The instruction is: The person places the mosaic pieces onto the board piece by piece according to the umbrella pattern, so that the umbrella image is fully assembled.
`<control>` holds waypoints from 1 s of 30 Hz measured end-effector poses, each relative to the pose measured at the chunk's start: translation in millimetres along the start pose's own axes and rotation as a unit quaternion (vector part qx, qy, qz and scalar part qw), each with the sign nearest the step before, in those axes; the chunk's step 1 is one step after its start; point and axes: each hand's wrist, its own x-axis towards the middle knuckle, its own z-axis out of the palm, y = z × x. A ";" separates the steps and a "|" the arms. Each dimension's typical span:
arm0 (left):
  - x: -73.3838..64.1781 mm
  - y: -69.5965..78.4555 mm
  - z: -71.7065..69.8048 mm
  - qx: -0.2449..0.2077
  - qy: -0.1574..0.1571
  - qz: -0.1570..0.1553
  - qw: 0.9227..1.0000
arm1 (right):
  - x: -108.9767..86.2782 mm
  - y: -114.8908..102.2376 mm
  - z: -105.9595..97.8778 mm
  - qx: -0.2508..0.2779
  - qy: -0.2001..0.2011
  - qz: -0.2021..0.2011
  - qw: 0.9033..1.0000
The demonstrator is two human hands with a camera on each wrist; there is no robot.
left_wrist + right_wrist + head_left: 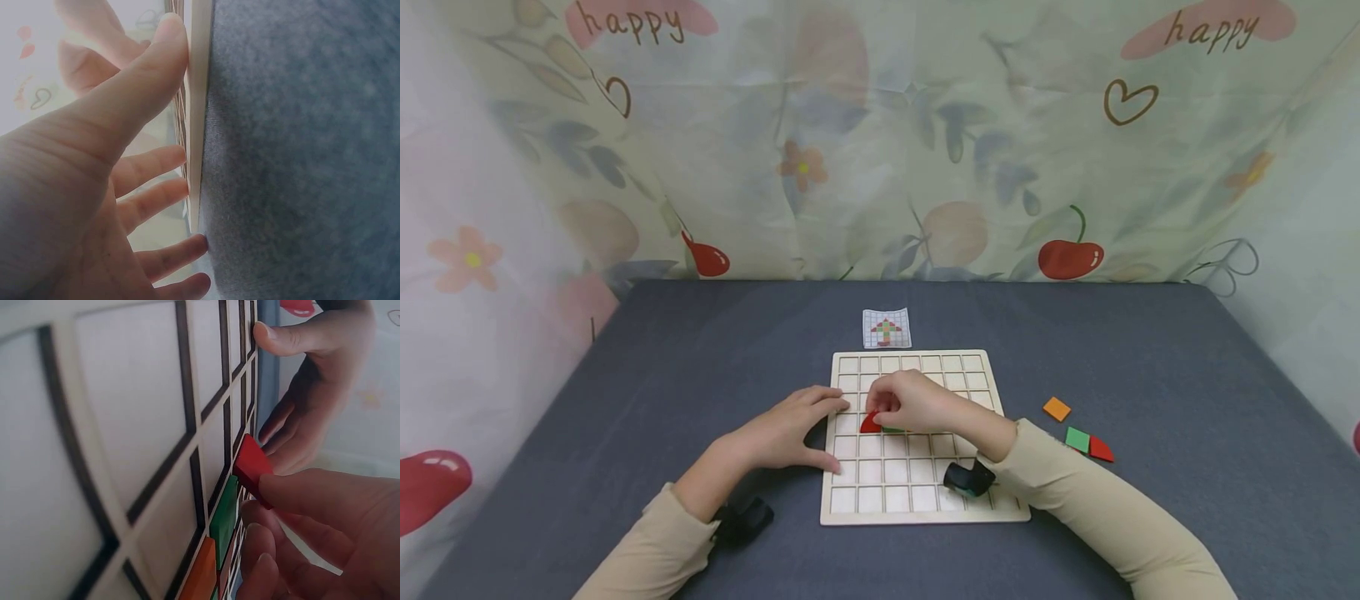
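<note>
A pale wooden grid board [871, 500] lies on the dark cloth. My right hand [917, 403] is over its middle, pinching a red quarter-round tile [252, 467] between thumb and fingers. In the right wrist view that tile tilts at the grid, one corner right at the ribs. Next to it a green tile [225, 515] and an orange tile [199, 572] sit in cells; in the head view the hand hides most of them. My left hand [784, 432] rests on the board's left edge, fingers spread and thumb on the rim [199, 81].
Beyond the board lies a small pattern card [887, 328] with a coloured arrow-like figure on a grid. Right of the board are a loose orange tile [1057, 408], a green tile [1077, 439] and a red quarter-round tile [1101, 449]. A printed curtain [880, 167] hangs behind the table.
</note>
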 end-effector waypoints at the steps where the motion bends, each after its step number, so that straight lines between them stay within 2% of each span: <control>1: 0.0 0.0 0.0 0.000 0.000 0.000 1.000 | 0.0 -0.2 0.0 -0.001 0.000 0.003 1.000; 13: -0.6 0.1 -0.1 0.002 0.001 0.004 1.000 | 0.8 -1.4 1.5 -0.024 0.000 0.019 1.000; 18: 0.1 -0.1 0.3 0.000 -0.002 -0.001 1.000 | -3.3 1.2 -4.6 -0.017 0.016 0.017 1.000; 24: 0.9 0.0 0.3 -0.005 -0.007 -0.015 1.000 | -17.6 9.2 -21.5 0.008 0.036 0.035 0.999; 30: 0.6 0.8 0.4 -0.003 -0.006 -0.015 1.000 | -41.1 30.9 -39.1 0.018 0.056 0.065 0.996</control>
